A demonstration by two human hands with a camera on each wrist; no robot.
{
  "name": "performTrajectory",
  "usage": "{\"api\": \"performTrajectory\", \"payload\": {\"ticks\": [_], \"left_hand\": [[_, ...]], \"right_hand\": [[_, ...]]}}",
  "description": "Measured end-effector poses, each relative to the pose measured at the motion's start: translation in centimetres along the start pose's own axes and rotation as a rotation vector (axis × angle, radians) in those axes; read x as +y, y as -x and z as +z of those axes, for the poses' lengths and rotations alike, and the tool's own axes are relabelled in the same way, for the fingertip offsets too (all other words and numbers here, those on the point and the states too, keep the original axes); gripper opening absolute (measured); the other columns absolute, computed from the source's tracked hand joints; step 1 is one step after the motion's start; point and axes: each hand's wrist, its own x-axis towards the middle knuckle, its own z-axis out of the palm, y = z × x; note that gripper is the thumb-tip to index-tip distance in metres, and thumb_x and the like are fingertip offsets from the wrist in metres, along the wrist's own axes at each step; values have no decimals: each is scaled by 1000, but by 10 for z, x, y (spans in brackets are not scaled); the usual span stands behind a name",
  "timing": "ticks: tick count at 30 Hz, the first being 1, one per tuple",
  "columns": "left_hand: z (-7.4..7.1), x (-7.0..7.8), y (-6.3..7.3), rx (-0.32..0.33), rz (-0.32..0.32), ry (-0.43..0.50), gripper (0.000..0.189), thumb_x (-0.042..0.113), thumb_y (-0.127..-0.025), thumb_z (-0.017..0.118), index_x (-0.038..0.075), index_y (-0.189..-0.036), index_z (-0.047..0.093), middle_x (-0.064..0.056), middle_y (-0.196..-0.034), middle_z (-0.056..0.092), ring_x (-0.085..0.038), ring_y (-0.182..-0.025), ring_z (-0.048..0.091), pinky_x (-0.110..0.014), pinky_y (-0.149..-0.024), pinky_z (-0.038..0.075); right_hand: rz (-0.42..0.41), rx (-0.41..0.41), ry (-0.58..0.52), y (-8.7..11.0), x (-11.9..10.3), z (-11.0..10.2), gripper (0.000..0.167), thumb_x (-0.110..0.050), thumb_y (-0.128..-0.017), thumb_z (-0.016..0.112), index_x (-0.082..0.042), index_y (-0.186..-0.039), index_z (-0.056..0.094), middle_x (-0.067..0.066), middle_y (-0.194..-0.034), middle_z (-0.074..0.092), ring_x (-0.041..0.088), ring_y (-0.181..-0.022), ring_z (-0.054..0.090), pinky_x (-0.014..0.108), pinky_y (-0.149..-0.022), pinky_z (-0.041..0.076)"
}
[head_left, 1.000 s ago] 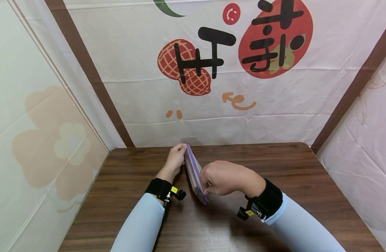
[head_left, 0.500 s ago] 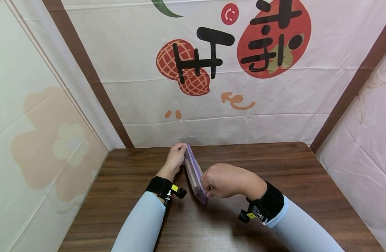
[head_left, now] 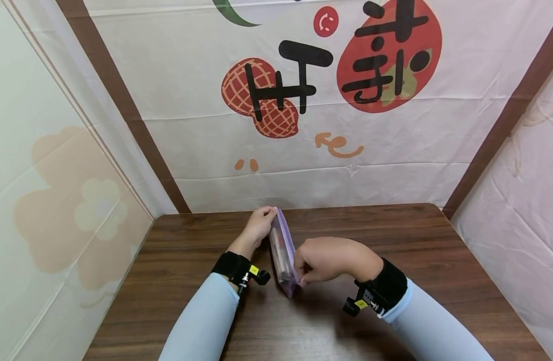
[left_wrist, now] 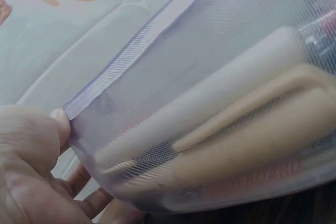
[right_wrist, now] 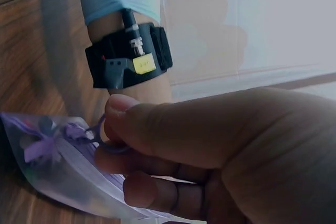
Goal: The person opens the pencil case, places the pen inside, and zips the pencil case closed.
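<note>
A translucent mesh zip pouch (head_left: 282,255) with a purple zip edge stands on its long side on the table. My left hand (head_left: 258,225) pinches its far top corner between thumb and fingers. Through the mesh in the left wrist view show a white rod-like item (left_wrist: 231,85) and a tan pen-like one with a clip (left_wrist: 252,140). At the near end my right hand (head_left: 335,258) pinches a purple pull ring (right_wrist: 100,139) on the zip, as the right wrist view shows. A purple bow-like ribbon (right_wrist: 39,149) is at that end of the pouch.
The dark wooden table (head_left: 393,230) reaches back to a white printed cloth (head_left: 384,185). Another pale cloth (head_left: 55,301) hangs along the left side, and a third (head_left: 520,220) along the right. Each wrist wears a black strap (head_left: 384,283) with a small camera.
Both hands have shifted slightly right with the pouch. The pouch's left side faces the head camera more now, showing more of its contents. Both grips stay as they were.
</note>
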Motion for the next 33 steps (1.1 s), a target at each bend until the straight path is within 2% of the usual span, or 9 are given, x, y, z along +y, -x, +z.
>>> {"api": "performTrajectory", "payload": {"ticks": [4,11,18,22,27,29,33], "left_hand": [[6,2,1,-23,14,-31,39,31,-121,55,-1,-132,74,-21,-144,69,-32,-127,64,-51,-116,53],[11,4,2,-130,32,-89,34,29,-120,59,4,-138,71,-18,-142,69,-28,-122,64,-46,-109,52],[9,-2,5,-174,43,-124,39,29,-116,67,8,-149,69,-19,-151,67,-35,-137,64,-51,-116,52],[7,-8,8,-164,27,-93,41,27,-115,68,6,-151,68,-19,-154,66,-38,-143,62,-53,-119,52],[2,-15,15,-108,39,-58,41,24,-115,68,2,-150,69,-18,-149,70,-37,-141,65,-48,-114,55],[-1,-17,20,-78,48,-65,39,24,-115,68,3,-148,70,-16,-146,71,-36,-140,65,-48,-111,56],[-11,-20,32,-21,85,-103,36,23,-115,69,3,-145,72,-18,-145,70,-38,-140,64,-53,-115,54]], "right_hand": [[29,-12,-39,0,7,0,18,-13,-102,86,-20,-86,84,-19,-78,72,-8,-68,58,16,-66,52],[81,-32,-82,-1,16,1,20,-13,-102,86,-21,-84,83,-19,-76,72,-7,-66,56,17,-63,50],[76,-39,-110,-5,27,5,20,-13,-103,85,-21,-85,83,-17,-77,71,-5,-67,56,17,-64,49],[67,-50,-123,-6,31,9,19,-11,-104,83,-19,-87,84,-16,-79,73,-5,-69,57,17,-65,51],[91,-46,-190,-1,39,11,13,-14,-101,86,-20,-88,84,-16,-80,74,-4,-71,61,18,-67,53],[104,-12,-207,3,45,9,10,-18,-101,88,-20,-92,84,-15,-82,75,-3,-73,63,19,-68,54],[160,126,-209,13,60,3,7,-24,-106,82,-17,-104,85,-8,-89,77,2,-77,66,25,-72,57]]}}
